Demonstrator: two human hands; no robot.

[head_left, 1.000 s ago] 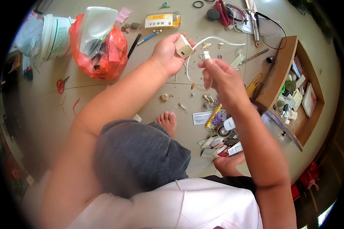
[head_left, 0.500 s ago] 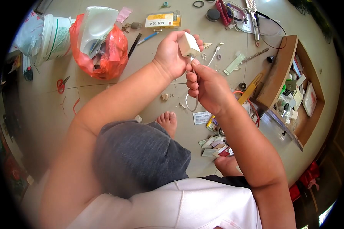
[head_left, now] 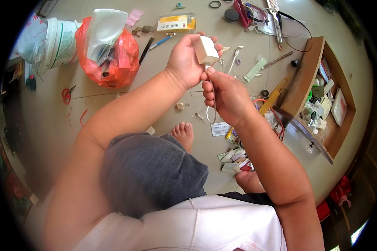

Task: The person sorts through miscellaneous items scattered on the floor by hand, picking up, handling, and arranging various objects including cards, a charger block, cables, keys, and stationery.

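1 white charger block [head_left: 206,50] above the tiled floor [head_left: 96,104], left hand [head_left: 184,60] with grip curled around it, right hand [head_left: 226,94] with grip pinched on a white cable plug [head_left: 207,67] at the block's lower end, wooden drawer [head_left: 303,79] toward the floor's right edge.

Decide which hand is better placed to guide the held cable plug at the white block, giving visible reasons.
The right hand, most likely: its fingers pinch the cable plug at the lower end of the white block, while the left hand is occupied cradling that block.
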